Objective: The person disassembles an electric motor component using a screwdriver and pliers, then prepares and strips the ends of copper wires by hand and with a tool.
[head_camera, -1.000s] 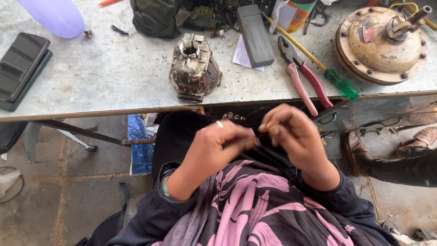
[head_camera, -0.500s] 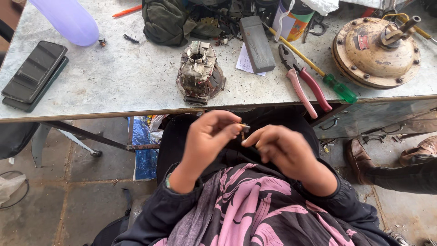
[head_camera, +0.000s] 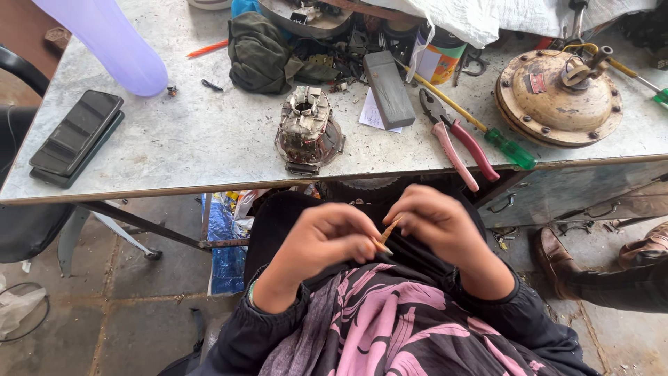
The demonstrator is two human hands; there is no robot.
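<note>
Below the worktop's (head_camera: 209,150) front edge, left hand (head_camera: 327,240) and right hand (head_camera: 435,223) pinch a thin orange strip (head_camera: 387,232), possibly wire; the motor core (head_camera: 306,132) sits untouched near that edge.

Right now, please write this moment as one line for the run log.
left hand: pinching thin orange strip | right hand: pinching same strip | position: over lap, below table edge | motor part: on table, untouched
</note>
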